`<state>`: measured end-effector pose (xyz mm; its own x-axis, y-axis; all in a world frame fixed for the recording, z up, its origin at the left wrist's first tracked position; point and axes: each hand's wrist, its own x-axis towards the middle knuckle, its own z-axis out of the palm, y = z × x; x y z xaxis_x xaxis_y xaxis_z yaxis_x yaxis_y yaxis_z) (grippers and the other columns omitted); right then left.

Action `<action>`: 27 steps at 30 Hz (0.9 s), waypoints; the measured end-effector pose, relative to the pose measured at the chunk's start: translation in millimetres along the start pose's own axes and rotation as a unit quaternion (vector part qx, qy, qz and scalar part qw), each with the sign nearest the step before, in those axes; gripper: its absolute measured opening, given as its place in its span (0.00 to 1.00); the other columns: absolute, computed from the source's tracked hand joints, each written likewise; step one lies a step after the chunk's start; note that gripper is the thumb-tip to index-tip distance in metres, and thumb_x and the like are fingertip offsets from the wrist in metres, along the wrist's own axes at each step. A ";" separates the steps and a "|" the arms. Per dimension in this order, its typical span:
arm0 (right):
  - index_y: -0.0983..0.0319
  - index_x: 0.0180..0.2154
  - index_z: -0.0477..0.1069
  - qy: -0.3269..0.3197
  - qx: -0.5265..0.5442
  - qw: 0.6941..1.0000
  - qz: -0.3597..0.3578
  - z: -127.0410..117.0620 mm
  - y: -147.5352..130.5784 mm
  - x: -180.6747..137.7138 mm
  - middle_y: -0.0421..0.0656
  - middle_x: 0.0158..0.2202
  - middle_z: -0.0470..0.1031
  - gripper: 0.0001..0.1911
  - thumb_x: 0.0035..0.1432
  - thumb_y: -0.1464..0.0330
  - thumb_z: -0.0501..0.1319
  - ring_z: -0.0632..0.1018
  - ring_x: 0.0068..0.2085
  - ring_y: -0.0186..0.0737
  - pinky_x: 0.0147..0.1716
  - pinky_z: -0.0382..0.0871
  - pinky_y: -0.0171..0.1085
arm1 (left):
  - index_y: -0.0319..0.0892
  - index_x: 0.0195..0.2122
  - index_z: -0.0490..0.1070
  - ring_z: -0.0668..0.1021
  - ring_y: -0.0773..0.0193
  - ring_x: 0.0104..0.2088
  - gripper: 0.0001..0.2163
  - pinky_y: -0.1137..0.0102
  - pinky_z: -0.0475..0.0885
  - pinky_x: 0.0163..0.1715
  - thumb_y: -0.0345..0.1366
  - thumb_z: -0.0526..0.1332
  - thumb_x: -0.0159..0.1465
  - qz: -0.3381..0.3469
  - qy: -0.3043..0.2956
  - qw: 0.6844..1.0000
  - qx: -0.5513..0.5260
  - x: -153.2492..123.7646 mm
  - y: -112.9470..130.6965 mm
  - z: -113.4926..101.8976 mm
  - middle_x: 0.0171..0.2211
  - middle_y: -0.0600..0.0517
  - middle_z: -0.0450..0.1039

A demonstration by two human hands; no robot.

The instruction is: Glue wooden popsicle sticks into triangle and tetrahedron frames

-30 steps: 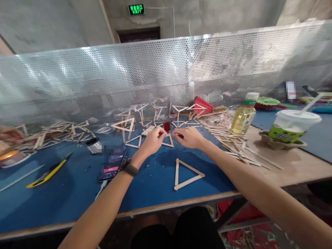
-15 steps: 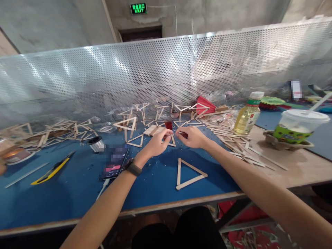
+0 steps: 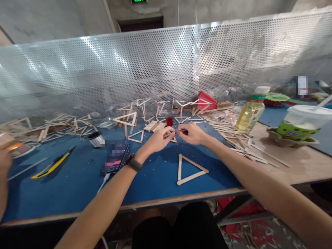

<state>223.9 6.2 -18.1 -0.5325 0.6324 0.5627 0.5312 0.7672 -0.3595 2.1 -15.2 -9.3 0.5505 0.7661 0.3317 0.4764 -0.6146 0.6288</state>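
Observation:
My left hand [image 3: 158,139] and my right hand [image 3: 191,133] meet above the blue table [image 3: 77,183], fingers pinched together. Between them they hold a thin wooden stick [image 3: 174,133]; something small and reddish shows at my right fingertips. A flat stick triangle [image 3: 190,169] lies on the table just in front of my hands. Another stick triangle [image 3: 136,136] lies to the left behind my left hand. A small cup of red liquid [image 3: 169,120] stands just beyond my hands.
Several stick frames [image 3: 181,105] stand along the perforated metal screen [image 3: 103,69]. Loose sticks [image 3: 233,133] pile at the right beside an oil bottle [image 3: 250,110] and a lidded cup [image 3: 302,122]. A phone [image 3: 115,157] and yellow knife [image 3: 52,166] lie left. Another person's hand [image 3: 3,162] shows at the left edge.
My two hands have stayed pinched together on the stick, shifting slightly right. The view has tilted down a little. A person's hand has come in at the left edge.

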 end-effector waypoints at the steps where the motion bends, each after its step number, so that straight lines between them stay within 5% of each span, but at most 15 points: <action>1: 0.59 0.24 0.55 -0.002 -0.002 1.000 0.000 0.4 0.7 0.0 0.34 0.20 0.55 0.13 0.60 0.68 0.55 0.57 0.23 0.32 0.27 0.49 0.35 | 0.46 0.49 0.73 0.77 0.59 0.34 0.14 0.67 0.73 0.36 0.47 0.56 0.72 -0.002 -0.002 1.000 0.008 -0.5 0.4 -0.3 0.32 0.51 0.72; 7: 0.59 0.25 0.54 -0.004 -0.012 1.000 -0.010 1.2 5.3 0.3 0.34 0.20 0.54 0.12 0.58 0.68 0.55 0.55 0.24 0.32 0.27 0.48 0.35 | 0.46 0.48 0.72 0.68 0.64 0.23 0.14 0.69 0.65 0.29 0.48 0.55 0.72 -0.014 -0.007 0.999 0.041 -0.4 -0.9 0.0 0.22 0.57 0.58; 14: 0.59 0.25 0.54 0.006 -0.014 1.000 0.000 -0.3 3.8 0.5 0.34 0.21 0.56 0.11 0.58 0.67 0.55 0.56 0.25 0.32 0.27 0.48 0.35 | 0.46 0.47 0.71 0.72 0.64 0.27 0.14 0.70 0.66 0.31 0.49 0.55 0.72 -0.007 -0.005 1.000 0.002 3.9 -4.7 -1.7 0.30 0.53 0.70; 22: 0.59 0.26 0.56 0.000 0.014 1.000 -0.001 -1.1 1.3 1.4 0.35 0.22 0.57 0.11 0.59 0.67 0.54 0.57 0.25 0.33 0.28 0.49 0.35 | 0.45 0.46 0.71 0.62 0.65 0.18 0.15 0.69 0.55 0.23 0.49 0.54 0.72 -0.009 0.009 0.999 0.039 2.4 -4.1 -1.7 0.18 0.59 0.56; 27: 0.59 0.25 0.57 -0.016 0.010 1.000 -0.013 3.2 0.4 1.1 0.35 0.21 0.58 0.09 0.58 0.69 0.54 0.57 0.24 0.32 0.27 0.48 0.35 | 0.44 0.42 0.70 0.69 0.64 0.24 0.11 0.69 0.60 0.26 0.45 0.53 0.72 0.001 0.025 0.997 0.067 2.6 3.7 1.7 0.25 0.54 0.68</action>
<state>221.5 7.5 -20.0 -0.5666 0.6153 0.5480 0.5046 0.7849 -0.3596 6.4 -15.8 -7.3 0.5187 0.7710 0.3694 0.5639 -0.6333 0.5300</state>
